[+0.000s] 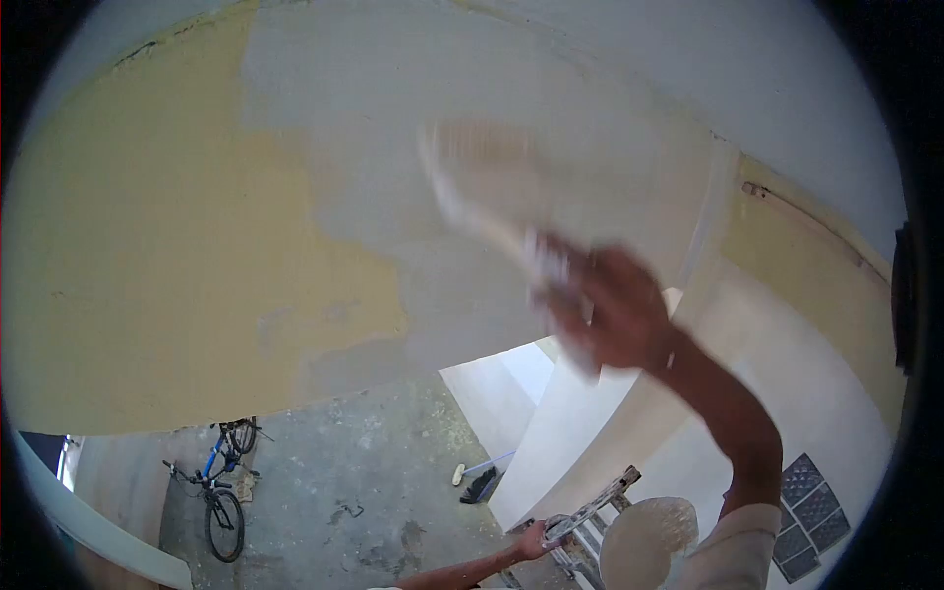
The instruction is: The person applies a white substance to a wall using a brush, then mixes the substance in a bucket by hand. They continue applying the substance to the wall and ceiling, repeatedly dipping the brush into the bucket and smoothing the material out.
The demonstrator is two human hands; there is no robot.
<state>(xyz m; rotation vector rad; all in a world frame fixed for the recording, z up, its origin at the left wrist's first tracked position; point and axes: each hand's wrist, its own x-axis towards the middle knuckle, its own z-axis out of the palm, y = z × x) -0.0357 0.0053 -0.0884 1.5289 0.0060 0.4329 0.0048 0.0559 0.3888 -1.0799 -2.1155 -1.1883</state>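
My right hand [624, 310] is raised in front of the wall, fingers wrapped around the handle of a paint roller [482, 143]. Motion smears the roller, and its pale frame slants up and left from my fist. Behind it spreads the wall's grey-white coated area [580, 108], which meets the yellow surface [167, 246] along an uneven edge. Low in the view, my left hand [531, 541] is closed on the upper part of a metal ladder [590, 511]. Beside the ladder is a pale, stained rounded object [649, 541].
On the stained concrete floor [344, 472] far below, a blue bicycle [216, 482] stands at the left. A broom [482, 466] and a black dustpan [479, 486] lie near the white wall. A dark paned grille [811, 516] shows at lower right.
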